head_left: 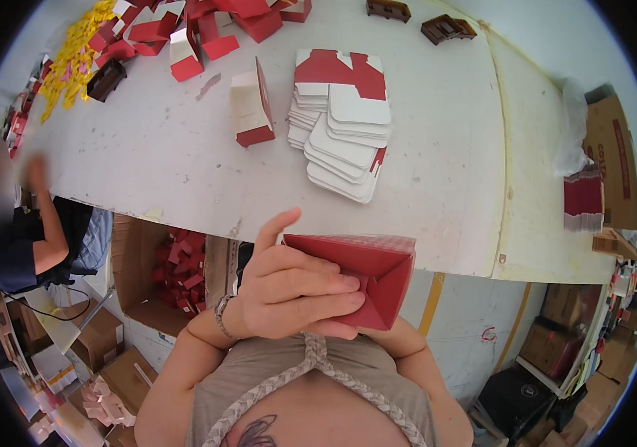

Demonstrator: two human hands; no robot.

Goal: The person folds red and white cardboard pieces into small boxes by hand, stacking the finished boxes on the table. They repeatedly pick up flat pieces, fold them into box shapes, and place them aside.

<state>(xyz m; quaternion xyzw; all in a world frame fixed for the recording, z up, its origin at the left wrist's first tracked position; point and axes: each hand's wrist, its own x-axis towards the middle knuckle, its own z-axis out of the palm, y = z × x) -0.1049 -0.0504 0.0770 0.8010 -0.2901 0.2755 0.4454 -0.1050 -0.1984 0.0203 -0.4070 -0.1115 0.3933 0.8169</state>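
L hand (pixel 289 287) grips red box (pixel 389 279): fingers over inner panel, thumb below. Box held up betw. chest & table (pixel 445 164), open end twd wearer. R hand hidden behind box; can't tell grip. On table: flat-carton stack (pixel 348 138), part-folded box (pixel 248 104) just L of it.

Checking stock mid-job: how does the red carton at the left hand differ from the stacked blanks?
The red carton is folded into shape; the carton blanks lie flat. The red carton shows mainly red, the carton blanks mostly white. The left hand touches the red carton, while the carton blanks rest on the table. Both show some red.
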